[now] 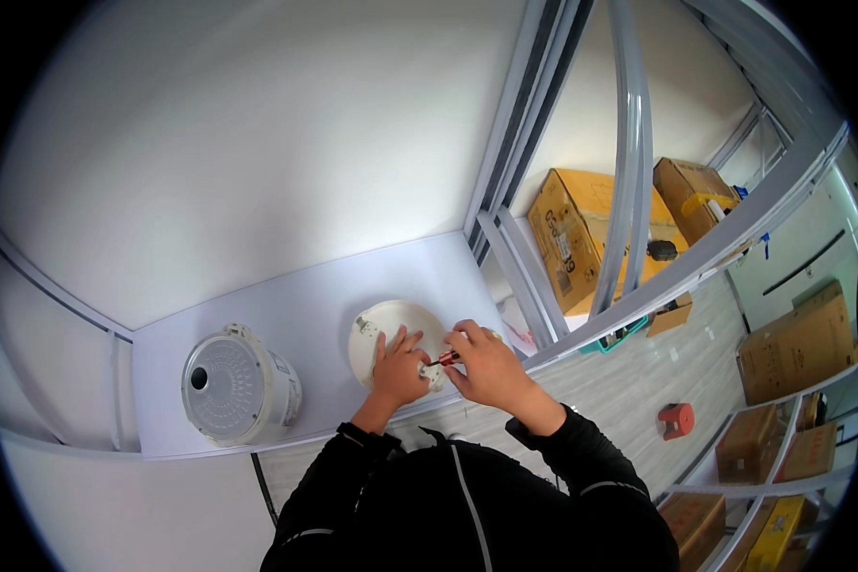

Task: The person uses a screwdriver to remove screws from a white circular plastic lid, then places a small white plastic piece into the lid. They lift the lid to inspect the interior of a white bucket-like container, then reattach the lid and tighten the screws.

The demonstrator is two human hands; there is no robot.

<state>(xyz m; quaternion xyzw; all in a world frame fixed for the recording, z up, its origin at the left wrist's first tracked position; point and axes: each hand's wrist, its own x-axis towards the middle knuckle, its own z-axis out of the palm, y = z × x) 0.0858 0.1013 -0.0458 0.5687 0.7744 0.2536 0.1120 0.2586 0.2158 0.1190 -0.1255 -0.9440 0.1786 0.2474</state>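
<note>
A round, cream-white plastic part (368, 355) lies on the light table, below my two hands. My left hand (400, 372) rests on it with the fingers spread and reaching toward its far side. Its thumb and index finger are close to the screwdriver's tip. In my right hand (494, 367) is a screwdriver (449, 357) with a red and dark handle, held tilted with its shaft pointing left toward the part's near right edge. Whether the tip sits in a screw is too small to tell.
On the table's left stands a white cylindrical appliance body (243, 386) with a grey perforated top and a dark round hole. A metal frame (520, 286) borders the table's right side. Beyond are a large yellow carton (582, 238), a red stool (676, 420) and shelves with boxes (748, 443).
</note>
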